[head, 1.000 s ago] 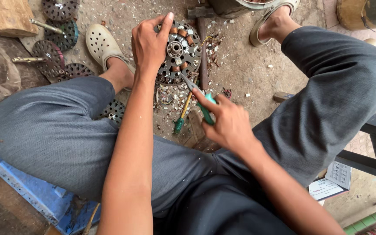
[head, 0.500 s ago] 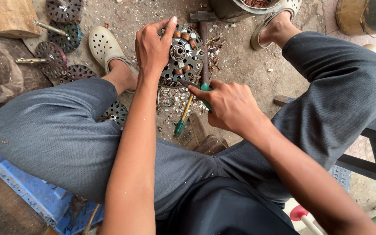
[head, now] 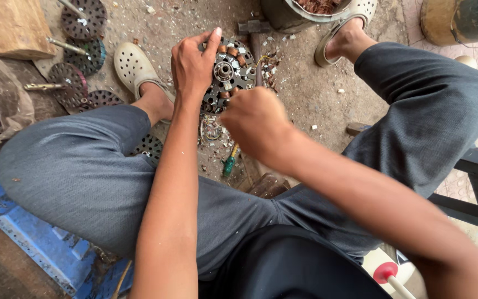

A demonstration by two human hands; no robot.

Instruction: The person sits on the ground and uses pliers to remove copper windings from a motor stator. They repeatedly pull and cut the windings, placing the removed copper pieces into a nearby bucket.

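**Hands on a round metal disc with copper coils**

The disc (head: 229,75) lay on the dirt ground in the upper middle of the frame, between the person's feet, with a ring of copper-coloured coils around a central hub. The left hand (head: 193,65) was clamped over its left edge, the forefinger stretched along the top rim and the thumb hidden from view. The right hand (head: 255,123) was clenched in a fist just below the disc; whatever it gripped was hidden inside the fist, so I could not tell what it held.

Below the right hand, a screwdriver (head: 229,162) with a green and yellow handle lay on the ground among metal scraps. A hammer (head: 254,33) lay just to the right of the disc, head towards the top.

At the top edge stood a metal bucket (head: 283,16) holding reddish-brown scrap, seemingly copper wire. In the upper left, several perforated discs (head: 84,16) lay beside a wooden block (head: 9,25). A blue panel (head: 40,243) lay in the lower left.
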